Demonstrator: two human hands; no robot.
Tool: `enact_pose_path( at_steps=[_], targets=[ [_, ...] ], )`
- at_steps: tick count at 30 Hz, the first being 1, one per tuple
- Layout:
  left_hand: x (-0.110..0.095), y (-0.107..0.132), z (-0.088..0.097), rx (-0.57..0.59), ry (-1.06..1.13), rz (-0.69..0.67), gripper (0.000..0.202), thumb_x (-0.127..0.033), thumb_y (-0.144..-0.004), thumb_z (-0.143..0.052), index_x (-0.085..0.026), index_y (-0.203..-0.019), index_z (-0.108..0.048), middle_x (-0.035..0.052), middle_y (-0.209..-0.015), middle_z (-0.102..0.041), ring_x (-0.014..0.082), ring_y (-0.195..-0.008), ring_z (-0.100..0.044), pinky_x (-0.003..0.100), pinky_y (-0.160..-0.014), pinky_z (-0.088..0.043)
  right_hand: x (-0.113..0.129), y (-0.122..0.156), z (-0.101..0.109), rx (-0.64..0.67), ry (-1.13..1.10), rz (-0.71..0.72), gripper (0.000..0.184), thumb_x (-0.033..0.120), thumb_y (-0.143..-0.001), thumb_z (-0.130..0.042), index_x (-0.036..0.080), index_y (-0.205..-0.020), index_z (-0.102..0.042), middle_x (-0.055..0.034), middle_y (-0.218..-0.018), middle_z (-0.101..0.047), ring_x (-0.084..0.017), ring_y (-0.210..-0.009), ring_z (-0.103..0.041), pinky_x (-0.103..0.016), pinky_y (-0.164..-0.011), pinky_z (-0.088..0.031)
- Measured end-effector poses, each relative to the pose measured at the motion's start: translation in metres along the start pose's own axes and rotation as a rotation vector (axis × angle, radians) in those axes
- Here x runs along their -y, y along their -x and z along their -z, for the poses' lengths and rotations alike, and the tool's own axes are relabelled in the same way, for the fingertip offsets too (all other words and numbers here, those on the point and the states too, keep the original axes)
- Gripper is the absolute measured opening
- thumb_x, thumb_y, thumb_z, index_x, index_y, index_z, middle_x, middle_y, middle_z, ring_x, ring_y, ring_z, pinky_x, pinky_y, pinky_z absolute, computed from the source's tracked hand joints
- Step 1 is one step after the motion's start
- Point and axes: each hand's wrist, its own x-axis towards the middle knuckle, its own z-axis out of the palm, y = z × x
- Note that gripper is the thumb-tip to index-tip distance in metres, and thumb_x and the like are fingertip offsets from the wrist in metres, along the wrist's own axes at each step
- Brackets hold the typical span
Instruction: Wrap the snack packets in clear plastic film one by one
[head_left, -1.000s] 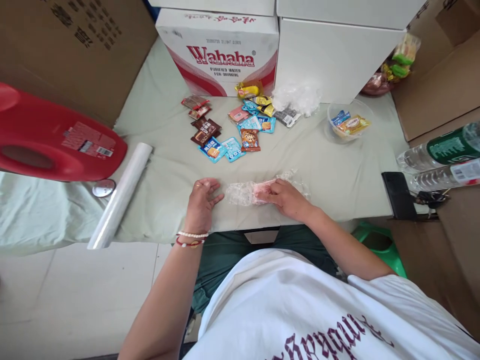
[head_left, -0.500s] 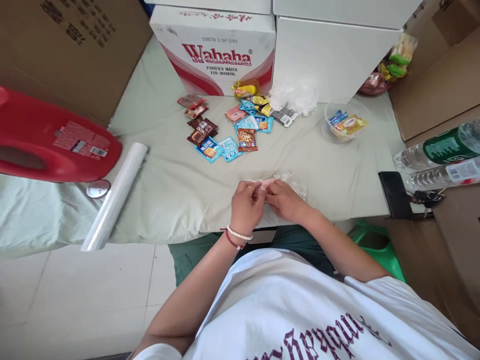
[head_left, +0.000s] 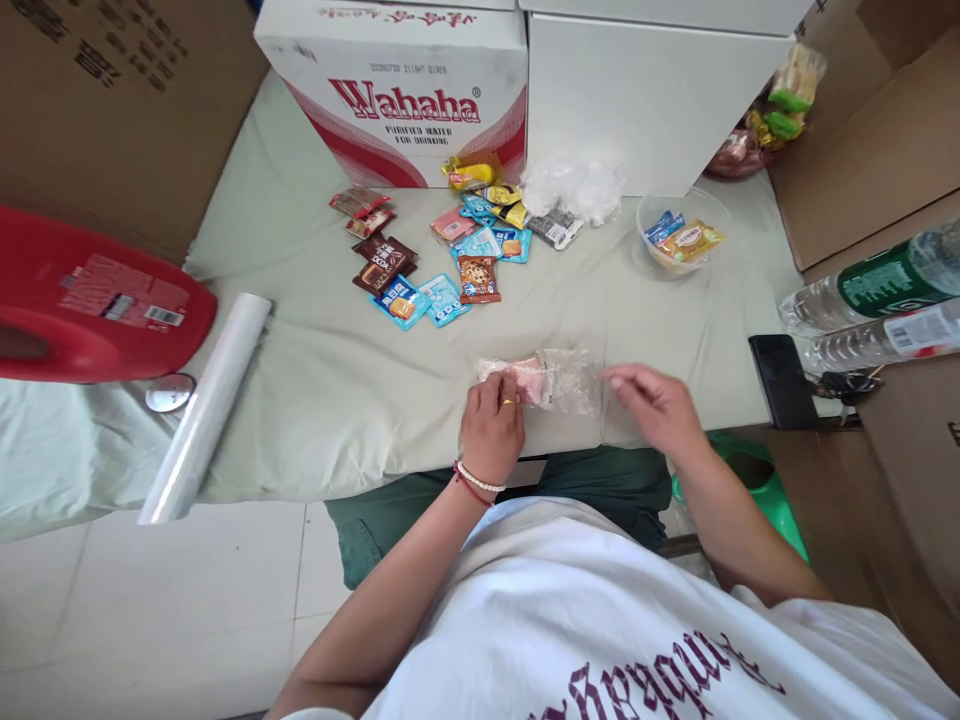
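A pink snack packet wrapped in clear plastic film [head_left: 546, 377] lies on the pale green cloth near the table's front edge. My left hand [head_left: 492, 428], with bead bracelets at the wrist, rests on the packet's left end with fingers curled onto it. My right hand [head_left: 655, 405] hovers just right of the film, fingers loosely apart and holding nothing. Beyond them sits a scatter of small snack packets [head_left: 442, 255] in blue, brown, yellow and pink.
A roll of clear film [head_left: 204, 408] lies at the left beside a red plastic jug [head_left: 97, 310]. A Wahaha carton [head_left: 397, 85] and white box [head_left: 652, 90] stand behind. A clear bowl with snacks [head_left: 679, 235], a black phone [head_left: 783, 380] and water bottles [head_left: 870, 300] are on the right.
My left hand moved in from the left onto the wrapped packet. My right hand let go of it and drew off to the right. The camera view shifted slightly.
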Motion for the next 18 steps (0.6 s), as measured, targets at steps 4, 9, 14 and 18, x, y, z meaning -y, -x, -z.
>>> enact_pose_path(
  at_steps=[4, 9, 14, 18],
  targets=[
    [0.003, 0.007, -0.005, -0.014, -0.042, -0.017, 0.041, -0.02, -0.103, -0.049, -0.013, -0.141, -0.061, 0.0228, -0.13, -0.067, 0.0299, -0.112, -0.061, 0.044, -0.096, -0.049, -0.004, -0.059, -0.001, -0.22, 0.039, 0.075, 0.041, 0.052, -0.1, -0.057, 0.025, -0.127, -0.072, -0.0087, -0.111, -0.069, -0.023, -0.102, -0.065, -0.037, -0.088, -0.054],
    [0.005, 0.01, -0.006, -0.045, -0.1, -0.045, 0.042, -0.02, -0.102, -0.052, -0.016, -0.142, -0.063, 0.0202, -0.126, -0.07, 0.0285, -0.106, -0.063, 0.043, -0.093, -0.05, -0.008, -0.101, -0.044, 0.226, 0.116, 0.058, 0.083, 0.052, -0.085, -0.074, 0.018, -0.156, -0.049, -0.0124, -0.116, -0.071, -0.027, -0.108, -0.062, -0.038, -0.09, -0.051],
    [0.006, 0.011, -0.007, -0.062, -0.055, -0.032, 0.04, -0.021, -0.102, -0.053, -0.015, -0.141, -0.064, 0.02, -0.125, -0.071, 0.0281, -0.106, -0.063, 0.043, -0.094, -0.049, -0.016, -0.083, -0.045, 0.401, -0.009, -0.058, 0.044, 0.053, -0.095, -0.057, 0.017, -0.112, -0.075, -0.0031, -0.083, -0.068, -0.018, -0.075, -0.058, -0.029, -0.07, -0.044],
    [0.006, 0.008, -0.007, -0.054, 0.0, -0.015, 0.041, -0.022, -0.103, -0.051, -0.015, -0.142, -0.063, 0.0205, -0.125, -0.071, 0.0279, -0.108, -0.063, 0.043, -0.096, -0.049, -0.023, -0.064, -0.035, 0.327, -0.113, -0.173, 0.046, 0.058, -0.096, -0.053, 0.018, -0.094, -0.073, 0.0, -0.072, -0.062, -0.016, -0.066, -0.054, -0.027, -0.062, -0.041]
  ],
)
